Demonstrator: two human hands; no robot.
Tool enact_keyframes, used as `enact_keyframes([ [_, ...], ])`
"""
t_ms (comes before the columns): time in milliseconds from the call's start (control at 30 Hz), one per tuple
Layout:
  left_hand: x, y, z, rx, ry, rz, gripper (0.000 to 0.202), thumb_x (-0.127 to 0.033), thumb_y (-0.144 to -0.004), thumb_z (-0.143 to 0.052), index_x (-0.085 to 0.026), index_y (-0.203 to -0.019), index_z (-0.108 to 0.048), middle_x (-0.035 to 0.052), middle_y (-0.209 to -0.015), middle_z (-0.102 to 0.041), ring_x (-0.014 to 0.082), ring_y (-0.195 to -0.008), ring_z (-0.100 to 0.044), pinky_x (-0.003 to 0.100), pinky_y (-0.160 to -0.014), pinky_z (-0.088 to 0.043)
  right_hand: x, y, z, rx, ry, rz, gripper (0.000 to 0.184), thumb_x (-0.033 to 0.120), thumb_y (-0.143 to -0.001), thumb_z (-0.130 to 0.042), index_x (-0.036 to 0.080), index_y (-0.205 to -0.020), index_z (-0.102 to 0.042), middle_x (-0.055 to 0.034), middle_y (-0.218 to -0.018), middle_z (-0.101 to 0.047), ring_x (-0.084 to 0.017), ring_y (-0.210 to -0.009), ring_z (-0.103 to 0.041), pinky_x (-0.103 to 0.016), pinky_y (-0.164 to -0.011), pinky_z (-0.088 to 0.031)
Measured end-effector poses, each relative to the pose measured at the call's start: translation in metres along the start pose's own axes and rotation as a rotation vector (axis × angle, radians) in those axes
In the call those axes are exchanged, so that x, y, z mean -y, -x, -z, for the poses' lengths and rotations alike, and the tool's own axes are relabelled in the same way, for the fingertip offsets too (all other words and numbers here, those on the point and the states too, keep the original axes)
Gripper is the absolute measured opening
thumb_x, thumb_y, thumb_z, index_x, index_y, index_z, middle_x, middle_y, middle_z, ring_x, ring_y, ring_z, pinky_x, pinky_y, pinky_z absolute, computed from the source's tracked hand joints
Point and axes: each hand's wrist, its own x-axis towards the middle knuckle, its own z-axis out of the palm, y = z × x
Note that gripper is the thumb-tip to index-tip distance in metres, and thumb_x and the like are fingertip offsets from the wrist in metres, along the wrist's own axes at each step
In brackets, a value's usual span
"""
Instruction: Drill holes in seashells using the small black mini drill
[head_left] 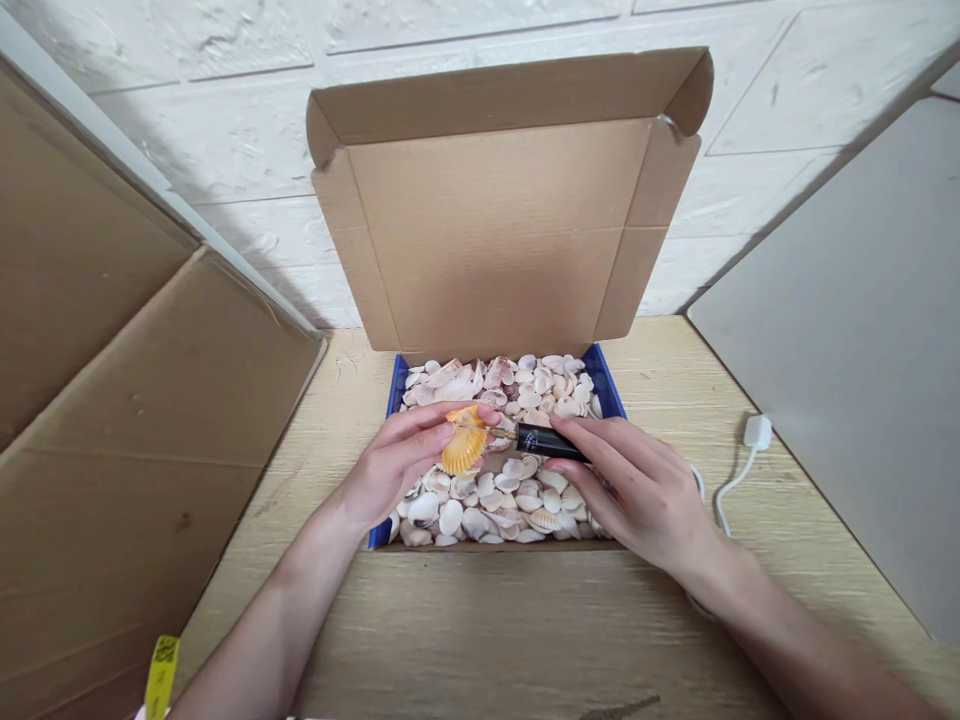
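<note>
My left hand (394,458) pinches an orange-yellow scallop shell (465,442) between thumb and fingers, above an open cardboard box (499,225) with blue sides. In my right hand (645,490) is a small black mini drill (553,441), held level and pointing left. Its brass-coloured chuck and thin bit reach the shell's face near the hinge; whether the bit has gone through cannot be made out. Beneath both hands, the box holds many white and pale shells (502,505), with some larger ribbed ones toward the back.
A white cable with a plug-like end (757,432) lies on the wooden table (465,620) to the right. Cardboard panels (142,450) stand at the left, a grey-white panel (847,330) at the right. Behind the box rises a white brick wall (225,130). A yellow tag (161,675) shows at lower left.
</note>
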Motion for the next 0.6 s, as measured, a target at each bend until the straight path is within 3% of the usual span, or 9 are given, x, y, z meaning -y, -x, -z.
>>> enact_keyframes([
  [300,0.0015,-0.0001,0.0015,-0.027,-0.066,0.027,0.024,-0.028,-0.084,-0.066,-0.026,-0.108,-0.074,0.005,-0.117,-0.071,0.0247,-0.108,-0.063,0.031,-0.085,-0.051,-0.0007,-0.0005,-0.0012,-0.019,-0.009,-0.003,0.038,0.015,-0.084,-0.065,0.012,-0.121,-0.055,-0.0104,-0.096,-0.07,-0.017,-0.081,-0.064,-0.03,-0.07,-0.055],
  [400,-0.0012,-0.0001,-0.0007,-0.037,-0.217,0.056,0.023,-0.029,-0.085,-0.066,-0.028,-0.107,-0.074,0.0031,-0.116,-0.071,0.0228,-0.111,-0.062,0.03,-0.091,-0.047,0.0002,-0.0009,0.0006,-0.048,-0.029,0.002,0.043,0.01,-0.081,-0.067,0.013,-0.122,-0.055,-0.0113,-0.1,-0.069,-0.019,-0.087,-0.064,-0.033,-0.074,-0.055],
  [500,-0.0048,-0.0009,-0.005,0.0,-0.404,0.093,0.024,-0.032,-0.083,-0.068,-0.025,-0.105,-0.074,0.0044,-0.112,-0.072,0.0234,-0.106,-0.063,0.03,-0.085,-0.049,0.0016,-0.0003,0.0021,-0.077,-0.023,0.033,0.046,0.005,-0.079,-0.067,0.014,-0.123,-0.056,-0.0116,-0.103,-0.069,-0.021,-0.093,-0.063,-0.036,-0.076,-0.055],
  [600,-0.0063,-0.0016,-0.0078,0.017,-0.448,0.088,0.025,-0.033,-0.084,-0.066,-0.025,-0.107,-0.073,0.0035,-0.11,-0.072,0.0222,-0.103,-0.064,0.03,-0.082,-0.051,0.0023,0.0009,0.0023,-0.094,-0.024,0.047,0.05,0.003,-0.078,-0.067,0.014,-0.125,-0.056,-0.0114,-0.104,-0.069,-0.021,-0.096,-0.063,-0.037,-0.078,-0.055],
])
